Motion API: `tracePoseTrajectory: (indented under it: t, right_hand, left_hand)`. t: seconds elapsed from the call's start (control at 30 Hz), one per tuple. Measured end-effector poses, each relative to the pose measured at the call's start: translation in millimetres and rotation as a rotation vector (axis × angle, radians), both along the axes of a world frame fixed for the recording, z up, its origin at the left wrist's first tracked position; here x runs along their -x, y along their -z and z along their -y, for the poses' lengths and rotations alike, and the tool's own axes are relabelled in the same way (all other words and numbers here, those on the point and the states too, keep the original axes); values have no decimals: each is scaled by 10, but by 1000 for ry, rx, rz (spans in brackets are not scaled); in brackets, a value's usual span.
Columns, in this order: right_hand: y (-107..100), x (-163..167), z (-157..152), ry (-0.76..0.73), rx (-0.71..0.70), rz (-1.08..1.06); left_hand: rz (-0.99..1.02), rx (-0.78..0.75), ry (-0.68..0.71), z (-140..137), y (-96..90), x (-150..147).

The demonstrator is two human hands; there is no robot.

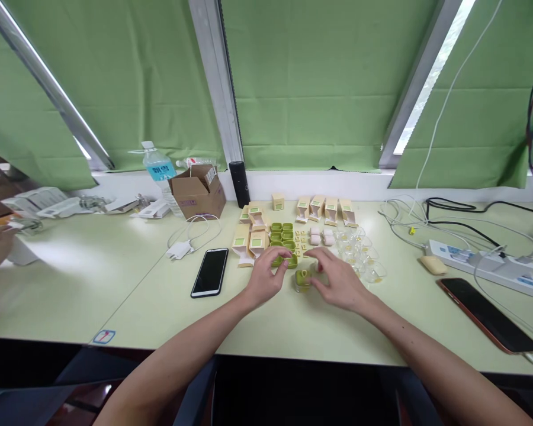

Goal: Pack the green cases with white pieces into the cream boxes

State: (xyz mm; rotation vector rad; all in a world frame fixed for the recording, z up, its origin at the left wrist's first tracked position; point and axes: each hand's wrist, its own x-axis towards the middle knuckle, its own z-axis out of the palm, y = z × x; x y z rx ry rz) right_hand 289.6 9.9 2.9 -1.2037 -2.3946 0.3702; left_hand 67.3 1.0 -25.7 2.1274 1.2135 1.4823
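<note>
1. And here we are: the green-topped container sits on the table, right at the front of the little spread, between the two hands and nearer the right one.
2. Left hand: fingers curled into a loose C, a gap between thumb and forefinger, nothing visible inside it. The fingertips hover over the near end of the green trays.
3. Right hand: thumb and fingers spread apart beside the container, no grip to be seen; whether the thumb actually touches its side, I can't tell from here.
4. What a dainty customer this is! It looks light enough for fingertips, probably stiff plastic, and the clear lower part may be slick (smooth walls rarely forgive a lazy pinch).
5. Best hold, I'd judge: thumb and forefinger low on opposite side walls, gentle and level. The yellow loop on top looks delicate, a doubtful place to lift from.
6. Close by, a fine supporting line-up: small yellow pieces beside the trays, pale pink blocks that look soft enough to dent, and clear cups, thin-looking and likely to crease under a hard squeeze.
</note>
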Motion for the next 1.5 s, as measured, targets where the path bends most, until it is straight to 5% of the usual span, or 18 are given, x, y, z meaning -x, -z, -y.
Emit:
tracePoseTrajectory:
  t: [0.13,0.33,0.57,0.8,1.03,1.3,1.4,1.5]
  right_hand:
    - [-244,64,-585,44,-164,173]
    - [-253,427,-1503,130,-65,513]
    - [-43,674,-1784,195,-10,591]
    - [-125,592,-1682,269,-136,486]
    - [-119,437,-1230,315,-307,199]
    - [116,302,-459,-9,-581,-21]
    - [214,294,-357,-174,-671,-103]
    - [259,296,-343,-278,-762,-138]
  left_hand:
    - [-4,-13,3,8,-5,-10]
    - [-4,-28,3,1,8,7]
    - [-17,-47,-1,11,-1,-6]
    - [31,-26,3,-7,3,11]
    - [230,123,-35,-87,-39,60]
    - [528,319,156,-329,-139,56]
    - [647,339,251,-380,-286,-4]
    - [719,265,206,-402,-413,-51]
